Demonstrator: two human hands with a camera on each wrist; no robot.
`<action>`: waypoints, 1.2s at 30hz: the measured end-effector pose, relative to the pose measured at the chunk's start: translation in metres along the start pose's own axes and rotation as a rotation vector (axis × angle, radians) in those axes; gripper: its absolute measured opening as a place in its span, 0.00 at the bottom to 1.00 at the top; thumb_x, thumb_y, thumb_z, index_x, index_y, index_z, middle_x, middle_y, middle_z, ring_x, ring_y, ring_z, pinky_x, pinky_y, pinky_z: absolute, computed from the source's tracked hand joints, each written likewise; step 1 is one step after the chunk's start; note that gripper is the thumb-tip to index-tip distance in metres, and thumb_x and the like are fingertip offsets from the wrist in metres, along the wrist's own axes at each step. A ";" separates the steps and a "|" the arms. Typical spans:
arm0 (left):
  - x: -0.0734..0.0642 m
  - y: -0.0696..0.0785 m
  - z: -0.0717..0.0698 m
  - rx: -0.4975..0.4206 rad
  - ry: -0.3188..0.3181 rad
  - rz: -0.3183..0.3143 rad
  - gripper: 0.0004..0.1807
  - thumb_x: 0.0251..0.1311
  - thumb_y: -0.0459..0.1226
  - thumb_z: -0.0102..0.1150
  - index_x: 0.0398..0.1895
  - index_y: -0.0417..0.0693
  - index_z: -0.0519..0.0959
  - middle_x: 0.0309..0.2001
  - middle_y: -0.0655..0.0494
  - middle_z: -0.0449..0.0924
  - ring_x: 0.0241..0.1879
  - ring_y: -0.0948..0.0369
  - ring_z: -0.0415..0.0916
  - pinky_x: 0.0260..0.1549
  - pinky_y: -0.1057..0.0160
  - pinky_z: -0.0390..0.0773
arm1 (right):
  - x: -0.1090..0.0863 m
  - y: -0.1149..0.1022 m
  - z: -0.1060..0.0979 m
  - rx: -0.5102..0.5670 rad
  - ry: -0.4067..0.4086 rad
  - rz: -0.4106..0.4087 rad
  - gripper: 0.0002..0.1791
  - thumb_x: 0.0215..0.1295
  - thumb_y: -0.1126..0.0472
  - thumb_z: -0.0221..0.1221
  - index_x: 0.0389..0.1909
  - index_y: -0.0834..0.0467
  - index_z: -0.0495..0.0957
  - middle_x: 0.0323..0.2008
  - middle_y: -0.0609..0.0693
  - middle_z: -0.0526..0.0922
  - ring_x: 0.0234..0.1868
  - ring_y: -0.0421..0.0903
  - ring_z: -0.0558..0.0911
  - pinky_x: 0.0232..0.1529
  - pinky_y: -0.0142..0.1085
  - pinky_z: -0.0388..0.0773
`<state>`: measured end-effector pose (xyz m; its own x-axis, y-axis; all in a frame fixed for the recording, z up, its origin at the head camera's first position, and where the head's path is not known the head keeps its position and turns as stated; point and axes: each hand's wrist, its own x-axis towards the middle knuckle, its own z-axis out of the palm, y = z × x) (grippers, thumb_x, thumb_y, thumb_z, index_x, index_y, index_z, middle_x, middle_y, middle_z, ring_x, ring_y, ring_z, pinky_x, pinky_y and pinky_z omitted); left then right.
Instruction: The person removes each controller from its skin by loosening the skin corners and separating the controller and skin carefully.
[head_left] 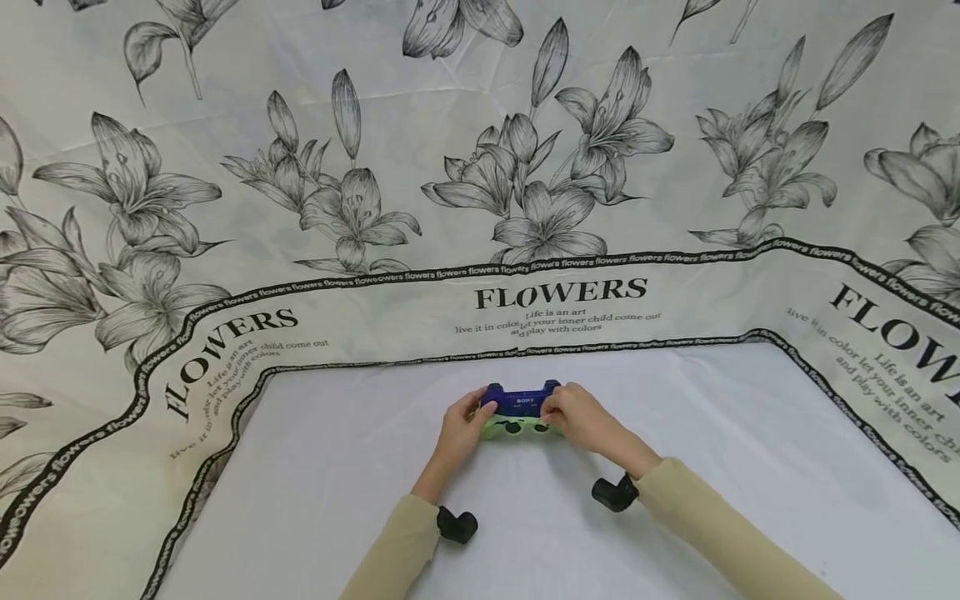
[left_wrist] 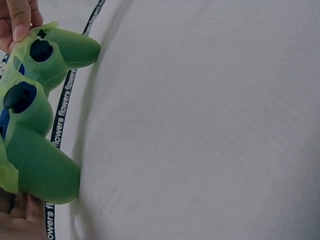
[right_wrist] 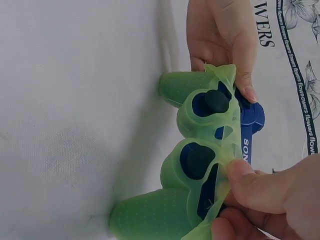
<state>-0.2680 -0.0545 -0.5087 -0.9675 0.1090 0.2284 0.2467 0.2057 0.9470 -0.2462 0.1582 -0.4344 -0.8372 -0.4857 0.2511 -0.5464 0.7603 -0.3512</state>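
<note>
A dark blue Sony game controller (head_left: 519, 403) is held up by both hands over the white cloth. A translucent green silicone cover (right_wrist: 145, 212) wraps its two grips and rings both black thumbsticks, while the blue top with the SONY mark shows bare. My left hand (head_left: 459, 427) grips the controller's left end, its thumb on the blue body by the cover's edge. At the other end my right hand (head_left: 583, 415) pinches the cover's rim between thumb and fingers. The rim looks stretched up in the right wrist view, with a gap showing blue beneath.
White cloth (head_left: 337, 467) covers the table. A floral fabric (head_left: 540, 200) with black lettered bands rises behind and at both sides. Each wrist carries a black camera mount, one at the left sleeve (head_left: 397, 542) and one at the right sleeve (head_left: 720, 517).
</note>
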 end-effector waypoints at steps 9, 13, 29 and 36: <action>0.001 0.004 0.002 0.002 0.022 0.011 0.23 0.67 0.40 0.55 0.61 0.36 0.72 0.57 0.40 0.77 0.57 0.50 0.75 0.58 0.55 0.75 | -0.002 0.005 -0.002 0.009 0.013 -0.089 0.06 0.55 0.71 0.64 0.23 0.58 0.83 0.24 0.45 0.81 0.27 0.39 0.67 0.33 0.31 0.66; 0.001 0.006 0.002 0.023 0.024 0.022 0.23 0.67 0.40 0.54 0.61 0.35 0.72 0.57 0.40 0.77 0.56 0.49 0.75 0.57 0.55 0.76 | -0.004 0.006 -0.003 -0.043 0.012 -0.146 0.02 0.53 0.68 0.67 0.24 0.59 0.85 0.25 0.46 0.83 0.28 0.39 0.69 0.32 0.31 0.68; 0.000 0.006 0.000 0.059 0.023 -0.021 0.23 0.67 0.41 0.55 0.61 0.37 0.73 0.57 0.41 0.78 0.55 0.51 0.75 0.56 0.54 0.76 | -0.012 -0.002 -0.003 -0.178 -0.029 -0.152 0.04 0.51 0.69 0.67 0.28 0.57 0.87 0.27 0.45 0.84 0.32 0.42 0.75 0.36 0.32 0.77; 0.002 0.004 -0.001 0.065 0.003 -0.016 0.24 0.67 0.42 0.55 0.61 0.36 0.72 0.58 0.40 0.77 0.55 0.49 0.75 0.56 0.53 0.77 | -0.016 -0.003 -0.001 -0.225 -0.064 -0.129 0.15 0.48 0.80 0.63 0.30 0.59 0.87 0.29 0.49 0.84 0.38 0.47 0.80 0.43 0.37 0.81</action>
<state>-0.2685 -0.0546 -0.5042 -0.9714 0.1019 0.2144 0.2344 0.2704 0.9338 -0.2316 0.1640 -0.4370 -0.7641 -0.6060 0.2210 -0.6368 0.7633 -0.1088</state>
